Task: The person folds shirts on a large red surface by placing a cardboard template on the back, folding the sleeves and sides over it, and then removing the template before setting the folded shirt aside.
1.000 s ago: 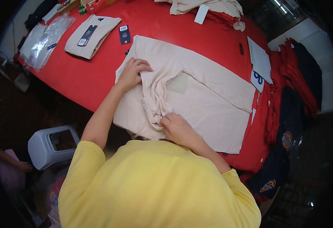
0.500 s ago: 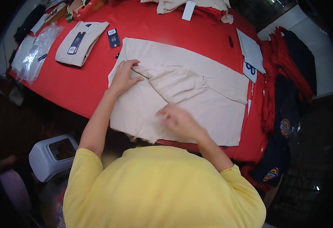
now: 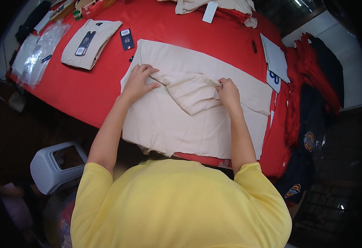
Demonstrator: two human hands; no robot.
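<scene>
Your red desk (image 3: 86, 91) carries everything here. Across its near middle the beige garment (image 3: 181, 134) lies spread, perhaps so its layers can be reached from both sides. The folded garment (image 3: 100, 41) sits off to the left, seemingly parked clear of your hands, as the white boards (image 3: 271, 53) are at the right. A loose flap (image 3: 195, 97) crosses the garment's middle. Your left hand (image 3: 141, 84) rests at its left end, grip apart, likely keeping the cloth flat; your right hand (image 3: 229, 94) has its grip clamped on the garment at the flap's other end, probably steadying it. The dark tag (image 3: 128, 43) lies just beyond the garment's far left corner.

Mind the desk's near edge: the garment bunches there and appears to overhang. Its right end runs close to the boards; the widest bare red lies beyond its far edge.
</scene>
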